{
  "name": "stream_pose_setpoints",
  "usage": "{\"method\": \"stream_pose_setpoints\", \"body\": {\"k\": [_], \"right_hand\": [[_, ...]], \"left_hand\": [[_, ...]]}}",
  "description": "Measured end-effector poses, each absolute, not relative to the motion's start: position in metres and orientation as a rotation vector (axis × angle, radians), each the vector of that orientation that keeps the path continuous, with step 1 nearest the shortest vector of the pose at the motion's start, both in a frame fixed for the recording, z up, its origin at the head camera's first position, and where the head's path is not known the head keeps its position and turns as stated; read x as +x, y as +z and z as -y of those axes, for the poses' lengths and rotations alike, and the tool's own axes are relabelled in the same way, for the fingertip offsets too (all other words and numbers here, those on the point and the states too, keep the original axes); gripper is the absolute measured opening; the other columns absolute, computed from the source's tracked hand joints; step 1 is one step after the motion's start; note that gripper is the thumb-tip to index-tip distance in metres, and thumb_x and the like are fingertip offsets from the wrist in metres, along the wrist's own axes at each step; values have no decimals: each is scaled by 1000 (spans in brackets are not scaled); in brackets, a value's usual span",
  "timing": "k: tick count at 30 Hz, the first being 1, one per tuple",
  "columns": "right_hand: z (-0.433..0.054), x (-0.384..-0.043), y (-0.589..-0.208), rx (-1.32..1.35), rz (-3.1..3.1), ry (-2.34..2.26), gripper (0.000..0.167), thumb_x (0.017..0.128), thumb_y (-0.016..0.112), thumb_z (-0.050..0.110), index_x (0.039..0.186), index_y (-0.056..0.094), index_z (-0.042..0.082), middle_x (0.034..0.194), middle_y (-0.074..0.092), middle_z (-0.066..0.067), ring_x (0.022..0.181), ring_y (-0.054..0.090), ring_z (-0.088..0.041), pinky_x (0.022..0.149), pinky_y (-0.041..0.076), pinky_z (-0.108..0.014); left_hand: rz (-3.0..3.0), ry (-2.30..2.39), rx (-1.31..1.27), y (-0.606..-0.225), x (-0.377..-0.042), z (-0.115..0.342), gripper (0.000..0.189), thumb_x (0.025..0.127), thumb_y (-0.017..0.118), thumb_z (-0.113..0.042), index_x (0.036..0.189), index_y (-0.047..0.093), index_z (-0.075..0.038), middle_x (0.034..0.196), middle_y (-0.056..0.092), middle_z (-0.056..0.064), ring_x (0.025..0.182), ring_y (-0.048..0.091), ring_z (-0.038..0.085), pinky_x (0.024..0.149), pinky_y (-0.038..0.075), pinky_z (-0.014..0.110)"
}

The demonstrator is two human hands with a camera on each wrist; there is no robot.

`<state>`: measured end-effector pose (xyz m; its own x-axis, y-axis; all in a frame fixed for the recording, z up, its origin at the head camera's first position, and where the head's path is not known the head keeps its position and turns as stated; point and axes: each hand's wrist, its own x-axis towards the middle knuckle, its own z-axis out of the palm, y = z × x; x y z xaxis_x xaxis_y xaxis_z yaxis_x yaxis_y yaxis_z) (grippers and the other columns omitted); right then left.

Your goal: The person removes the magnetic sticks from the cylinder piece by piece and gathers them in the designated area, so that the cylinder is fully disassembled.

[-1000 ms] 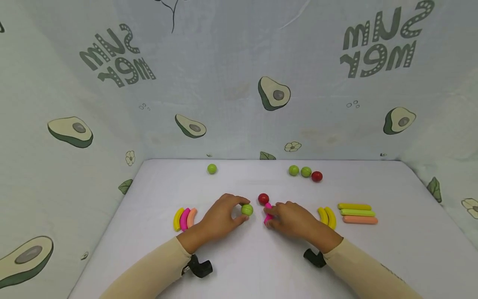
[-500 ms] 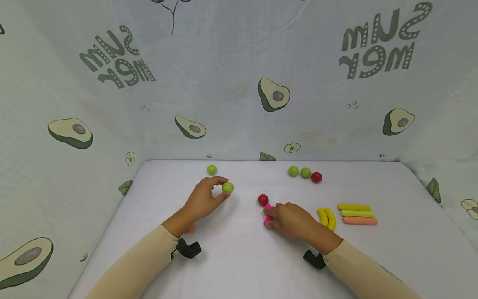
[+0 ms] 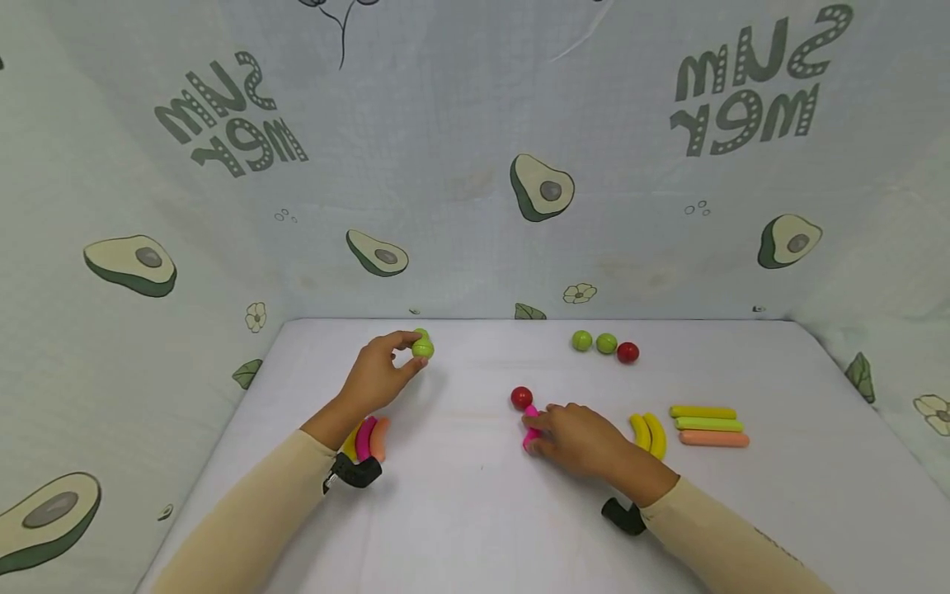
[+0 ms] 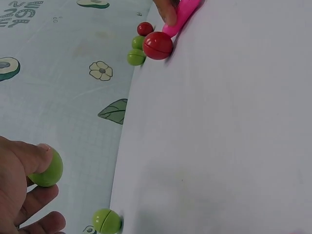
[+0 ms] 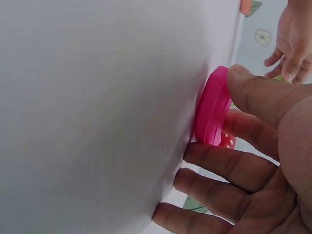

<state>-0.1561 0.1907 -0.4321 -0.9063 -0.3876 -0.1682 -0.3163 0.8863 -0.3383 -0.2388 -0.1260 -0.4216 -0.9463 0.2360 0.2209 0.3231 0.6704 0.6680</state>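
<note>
Between the thumb and fingers of my left hand is a small green ball, also seen in the left wrist view. In that view it hangs apart from a second green ball on the white table. The head view shows that second ball mostly hidden behind the held one. My right hand pinches a pink plastic piece against the tabletop, the other fingers spread beside it. A red ball sits at the far end of the pink piece.
Two green balls and a red ball line the table's back edge. Yellow curved pieces and straight sticks lie to the right. Yellow, magenta and peach curved pieces lie near my left wrist. A printed cloth hangs behind.
My left hand has carried its green ball from near the red ball, back and left to the ball at the far left edge. My right hand stays on the pink piece.
</note>
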Motion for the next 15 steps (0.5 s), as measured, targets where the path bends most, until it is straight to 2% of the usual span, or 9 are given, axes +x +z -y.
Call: {"method": "stream_pose_setpoints", "body": {"k": [8,15], "right_hand": [[-190,-155,-434,-530,-2829,-451,45,90,81,29,130,72,13,126,68,-20,119,62,-41,100,49,-55],[-189,-154,-434,-544,-2835,-455,44,90,81,29,129,73,12,125,68,-20,118,62,-42,101,48,-56]], "left_hand": [[2801,-1090,-389,-424,-250,141,48,95,76,-22,138,63,-6,126,68,16,118,60,39,96,51,51],[2821,-1060,-340,-426,-261,152,47,96,75,-24,138,63,-8,128,67,18,118,61,38,98,51,52]]}}
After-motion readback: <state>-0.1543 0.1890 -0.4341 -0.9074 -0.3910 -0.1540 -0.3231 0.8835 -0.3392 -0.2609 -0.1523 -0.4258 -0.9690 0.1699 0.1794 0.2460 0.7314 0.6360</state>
